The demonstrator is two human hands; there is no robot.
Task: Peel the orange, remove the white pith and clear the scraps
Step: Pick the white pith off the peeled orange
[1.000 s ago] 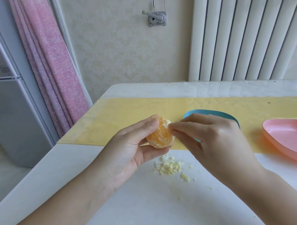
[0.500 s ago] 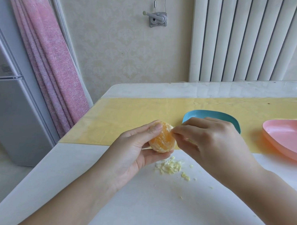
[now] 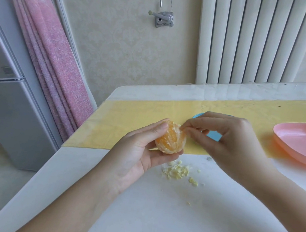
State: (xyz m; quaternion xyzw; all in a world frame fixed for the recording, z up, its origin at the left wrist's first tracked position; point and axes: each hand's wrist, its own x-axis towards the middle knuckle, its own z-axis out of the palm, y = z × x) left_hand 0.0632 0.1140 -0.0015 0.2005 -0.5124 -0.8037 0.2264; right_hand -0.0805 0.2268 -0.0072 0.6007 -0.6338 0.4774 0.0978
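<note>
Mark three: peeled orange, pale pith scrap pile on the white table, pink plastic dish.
Peeled orange (image 3: pixel 171 139): head view, middle of exposed flesh.
Pale pith scrap pile (image 3: pixel 176 171): head view, centre of heap.
Pink plastic dish (image 3: pixel 305 142): head view, bare inner floor.

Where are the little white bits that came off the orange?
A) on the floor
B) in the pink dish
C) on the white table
C: the pith scraps lie in a small heap on the white table, close by the peeled orange held in the left hand.
</note>
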